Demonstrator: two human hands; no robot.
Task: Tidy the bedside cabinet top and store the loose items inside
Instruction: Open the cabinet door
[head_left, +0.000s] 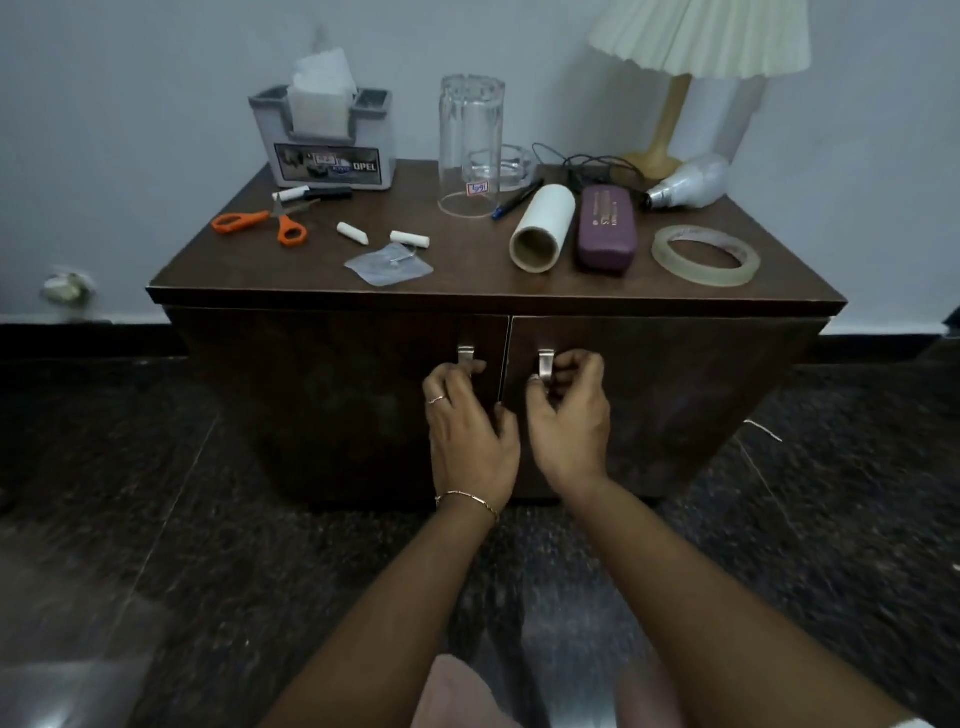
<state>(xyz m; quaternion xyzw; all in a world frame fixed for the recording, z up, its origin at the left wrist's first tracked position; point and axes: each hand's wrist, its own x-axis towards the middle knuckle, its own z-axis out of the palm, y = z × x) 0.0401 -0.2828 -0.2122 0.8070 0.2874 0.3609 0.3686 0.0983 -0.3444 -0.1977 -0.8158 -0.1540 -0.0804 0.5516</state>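
Both hands on the cabinet's door handles

My left hand (470, 436) curls round the left handle (465, 355) and my right hand (571, 415) round the right handle (544, 364). The loose things lie on the cabinet (291, 270) top: scissors (260, 224) near the left edge, a tall glass (471, 140) at the back, and a white roll (543, 228), purple case (607, 228) and tape ring (705, 255) toward the right front corner.
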